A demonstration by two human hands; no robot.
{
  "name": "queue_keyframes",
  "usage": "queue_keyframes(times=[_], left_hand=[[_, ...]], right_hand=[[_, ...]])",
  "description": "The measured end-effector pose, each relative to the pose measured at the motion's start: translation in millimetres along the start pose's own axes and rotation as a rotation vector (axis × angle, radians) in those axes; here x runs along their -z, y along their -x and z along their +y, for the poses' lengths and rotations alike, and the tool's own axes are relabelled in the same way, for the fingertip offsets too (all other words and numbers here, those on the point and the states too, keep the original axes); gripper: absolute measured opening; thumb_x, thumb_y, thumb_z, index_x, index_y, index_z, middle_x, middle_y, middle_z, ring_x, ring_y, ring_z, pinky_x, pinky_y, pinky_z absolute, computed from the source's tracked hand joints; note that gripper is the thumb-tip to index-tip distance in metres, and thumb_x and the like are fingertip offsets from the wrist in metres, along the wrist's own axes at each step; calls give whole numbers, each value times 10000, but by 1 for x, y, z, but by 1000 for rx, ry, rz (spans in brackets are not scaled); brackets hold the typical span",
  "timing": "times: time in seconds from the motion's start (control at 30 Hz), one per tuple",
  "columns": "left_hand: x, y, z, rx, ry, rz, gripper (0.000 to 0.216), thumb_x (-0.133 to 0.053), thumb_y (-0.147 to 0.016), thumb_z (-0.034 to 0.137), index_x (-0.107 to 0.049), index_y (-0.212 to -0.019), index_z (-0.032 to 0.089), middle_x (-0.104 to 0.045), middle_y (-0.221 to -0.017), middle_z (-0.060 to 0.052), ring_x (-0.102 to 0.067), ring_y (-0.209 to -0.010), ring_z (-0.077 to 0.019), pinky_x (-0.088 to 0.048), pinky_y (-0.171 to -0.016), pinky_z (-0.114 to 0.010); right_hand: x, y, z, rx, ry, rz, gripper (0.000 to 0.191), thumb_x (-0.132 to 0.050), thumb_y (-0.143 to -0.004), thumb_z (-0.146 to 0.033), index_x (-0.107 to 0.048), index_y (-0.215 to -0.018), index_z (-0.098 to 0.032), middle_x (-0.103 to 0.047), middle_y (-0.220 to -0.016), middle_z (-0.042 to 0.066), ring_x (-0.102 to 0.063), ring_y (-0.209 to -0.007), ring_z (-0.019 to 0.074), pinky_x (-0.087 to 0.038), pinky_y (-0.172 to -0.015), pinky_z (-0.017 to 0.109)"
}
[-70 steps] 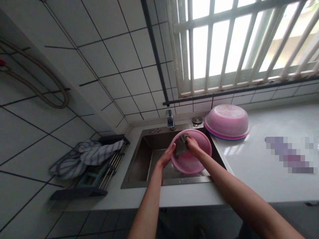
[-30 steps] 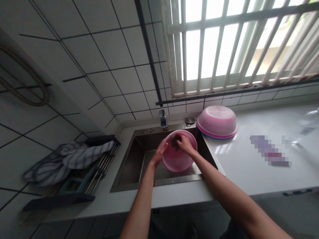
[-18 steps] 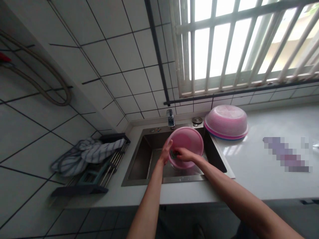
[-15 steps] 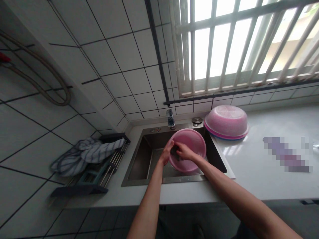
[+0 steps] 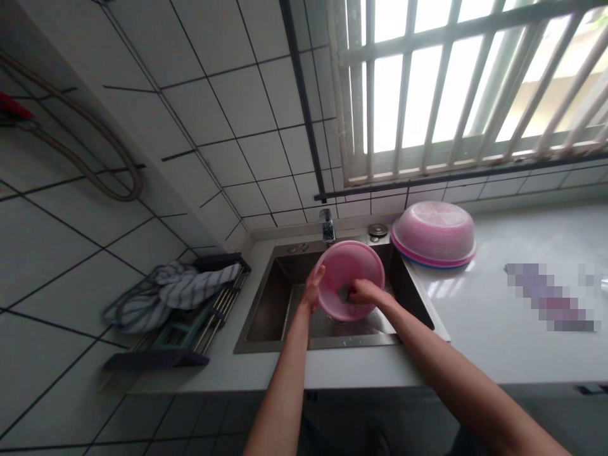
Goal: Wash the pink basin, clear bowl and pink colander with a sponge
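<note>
A pink plastic basin [image 5: 344, 256] is tilted inside the steel sink [image 5: 268, 310], its open side facing me. My left hand [image 5: 312, 288] is closed on the basin's left rim, thumb on the inside. Within the basin, my right hand [image 5: 363, 291] is closed on a small greyish scouring pad [image 5: 344, 292] and presses it against the inner wall. The pad's exact kind is hard to make out, since the fingers cover part of it. Behind the basin stands the chrome faucet [image 5: 327, 225].
An upturned pink colander [image 5: 434, 231] rests on stacked basins right of the sink. A drain strainer [image 5: 378, 230] sits by the back edge. To the left, a striped cloth [image 5: 175, 291] lies on a rack [image 5: 213, 323]. A hose [image 5: 114, 171] hangs on the tiled wall.
My right hand has moved the pad from the basin's left side toward its lower middle. The basin has shifted slightly left and up, with my left hand still on the rim.
</note>
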State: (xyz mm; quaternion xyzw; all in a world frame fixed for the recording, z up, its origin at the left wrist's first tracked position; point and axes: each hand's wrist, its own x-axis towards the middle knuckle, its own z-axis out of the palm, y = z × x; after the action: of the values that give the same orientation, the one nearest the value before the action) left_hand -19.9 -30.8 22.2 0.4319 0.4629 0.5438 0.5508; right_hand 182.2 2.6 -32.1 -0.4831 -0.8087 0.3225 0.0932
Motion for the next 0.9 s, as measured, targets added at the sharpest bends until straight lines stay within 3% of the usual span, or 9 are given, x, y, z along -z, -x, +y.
queue_keyframes(times=[0.07,0.13,0.23,0.37,0.47,0.63,0.77,0.83,0.9], left_hand=[[-1,-1,-2,3,-10,-2,728,-824,-777,654,-729,-1318,176,-735,-1346,-146,-591,-1381,-369,-396,-1211,-492],[-2,-2,-6,28,4,-15,682,-824,-782,644,-750,-1276,181,-745,-1330,-135,-577,-1403,-348,-381,-1231,-468],[-3,-3,-13,145,93,-89,661,-785,-814,660,-757,-1244,159,-775,-1255,-142,-636,-1334,-344,-451,-1185,-467],[-5,-3,-17,249,122,-181,658,-802,-820,623,-745,-1271,147,-775,-1250,-153,-687,-1254,-355,-501,-1137,-489],[-4,-4,-16,171,84,-150,671,-829,-812,586,-713,-1343,192,-749,-1322,-133,-658,-1306,-348,-471,-1168,-489],[1,-5,-10,64,80,-10,727,-804,-819,624,-680,-1386,186,-736,-1342,-147,-662,-1299,-348,-469,-1160,-489],[1,-5,-12,61,35,-1,723,-797,-803,658,-704,-1349,193,-729,-1358,-140,-636,-1332,-358,-430,-1188,-501],[1,-6,-15,55,-7,4,701,-824,-776,651,-734,-1296,189,-725,-1366,-136,-596,-1384,-352,-382,-1227,-487],[0,-7,-18,69,-3,-14,689,-828,-770,655,-752,-1257,174,-732,-1352,-141,-581,-1401,-343,-362,-1244,-474]], right_hand=[[-10,-2,-6,163,-150,-179,238,-640,-791,-71,-750,-971,-180,-748,-867,49,-672,-763,191,-499,-720,275],[-15,-4,-14,338,-372,-212,352,-640,-805,-79,-722,-1128,-189,-753,-969,44,-679,-815,180,-525,-740,268],[-10,-7,-23,517,-572,80,486,-652,-845,-145,-629,-1326,-207,-709,-1244,84,-675,-1059,204,-543,-924,314],[13,-7,-18,366,-407,528,449,-570,-843,-112,-629,-1282,-187,-683,-1281,119,-635,-1152,240,-489,-1048,375],[26,-4,-5,94,-188,639,474,-542,-847,-94,-608,-1315,-138,-667,-1305,171,-621,-1178,268,-462,-1062,386],[20,4,1,-128,68,321,330,-684,-841,-227,-699,-1155,-127,-723,-1133,168,-668,-996,278,-478,-854,319],[-1,4,-12,141,-50,-158,150,-671,-842,-214,-738,-965,-161,-729,-878,59,-631,-772,200,-443,-711,280],[-9,2,-20,282,-219,-178,192,-627,-886,-214,-734,-1039,-169,-741,-937,57,-635,-790,190,-466,-723,276],[-12,-1,-27,362,-366,-3,280,-596,-916,-219,-707,-1170,-181,-746,-1103,84,-665,-907,204,-507,-815,289]])
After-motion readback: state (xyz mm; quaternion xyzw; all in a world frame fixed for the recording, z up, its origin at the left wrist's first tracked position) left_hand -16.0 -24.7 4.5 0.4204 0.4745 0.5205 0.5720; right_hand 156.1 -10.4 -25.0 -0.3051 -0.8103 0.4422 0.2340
